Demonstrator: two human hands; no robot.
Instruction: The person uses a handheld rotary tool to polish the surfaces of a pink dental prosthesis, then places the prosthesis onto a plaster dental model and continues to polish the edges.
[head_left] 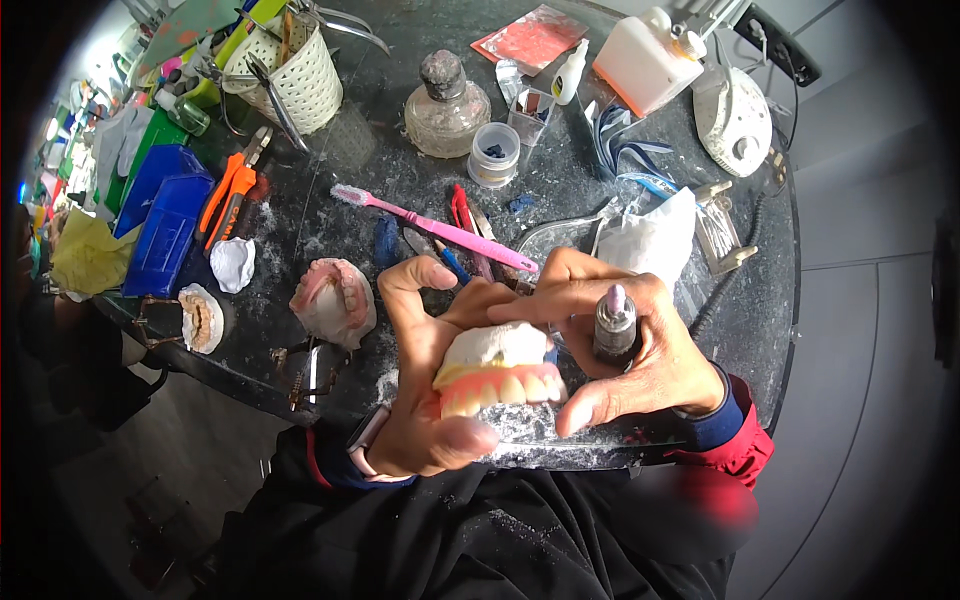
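Note:
My left hand (415, 360) grips a white plaster model (495, 343) carrying a denture with pink gum and ivory teeth (500, 390), its thumb low at the front. My right hand (657, 355) is closed around a metal rotary handpiece (614, 332) with a lilac tip pointing up; its fingers reach behind the model and its thumb is beside the teeth. White shavings (525, 430) lie under the denture at the bench edge. A pink toothbrush (450, 231) lies just beyond my hands, and a second pink denture on plaster (330, 300) sits to the left.
The dark bench (750, 320) holds orange pliers (230, 195), blue trays (170, 220), small plaster models (200, 318), a woven tool basket (285, 80), a glass burner (447, 115), a small cup (493, 165), a plastic jug (645, 65), a white control box (732, 120) and a white bag (645, 240).

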